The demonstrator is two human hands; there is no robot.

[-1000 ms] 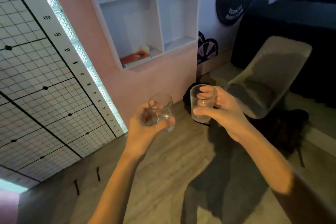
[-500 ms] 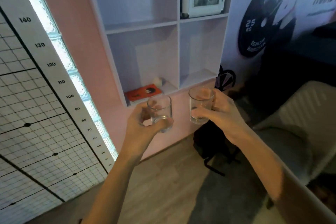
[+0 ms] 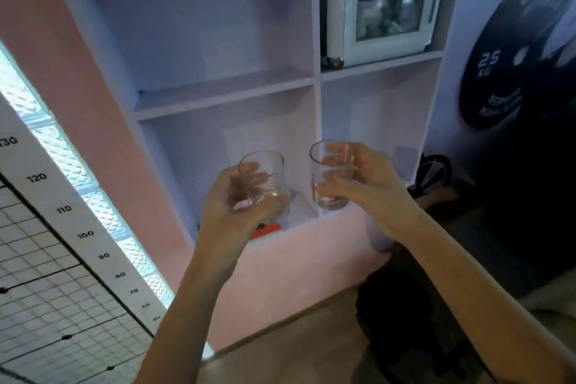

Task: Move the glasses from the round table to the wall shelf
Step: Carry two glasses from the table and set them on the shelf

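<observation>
Glasses, two clear tumblers, are held up in front of the wall shelf (image 3: 224, 93), one in each of the hands. Left to right: a white height scale (image 3: 71, 221) with printed numbers runs down beside a lit glass-block strip, then the pink wall. The left hand (image 3: 230, 212) wraps its fingers around the left glass (image 3: 265, 184), upright, in front of the lower left compartment, where an orange book (image 3: 266, 232) shows just under the hand. The right hand (image 3: 367, 190) grips the right glass (image 3: 332, 174), also upright, level with the divider between the lower compartments. Above right, a small glass-door fridge (image 3: 386, 3) fills an upper compartment. Further right hangs a weight-plate picture (image 3: 495, 81); a dark bag (image 3: 405, 321) lies on the floor below. Compared with half a second ago, the shelf looms larger and both glasses sit higher against it, now overlapping its bottom row.
</observation>
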